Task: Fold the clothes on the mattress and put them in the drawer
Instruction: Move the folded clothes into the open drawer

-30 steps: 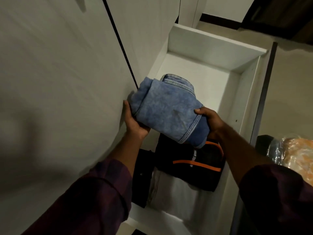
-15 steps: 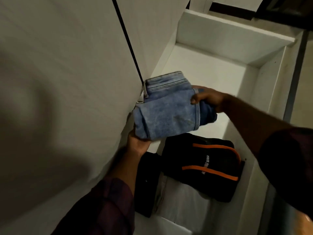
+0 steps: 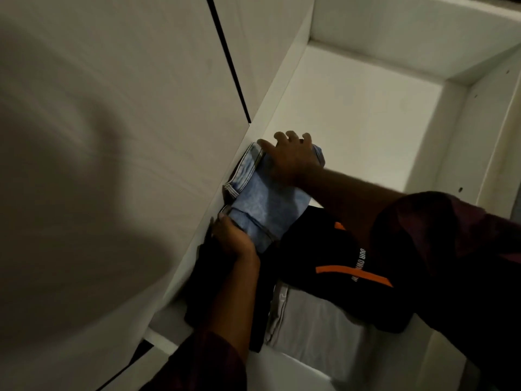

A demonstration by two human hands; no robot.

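Observation:
The folded light-blue jeans (image 3: 265, 206) lie down inside the white drawer (image 3: 366, 114), tight against its left wall. My right hand (image 3: 290, 158) lies over their far end with the fingers curled on the denim. My left hand (image 3: 232, 235) grips the near end of the bundle from below and the side. Just behind the jeans, towards me, sits a folded black garment with orange stripes (image 3: 338, 266), partly covered by my right forearm.
A folded grey garment (image 3: 315, 325) and a dark folded piece (image 3: 203, 277) fill the drawer's near end. The far half of the drawer floor is bare. White cabinet fronts (image 3: 112, 136) rise on the left, right beside the drawer.
The jeans went from being held above the drawer to lying low against its left wall. My right hand moved from their side to on top of the far end.

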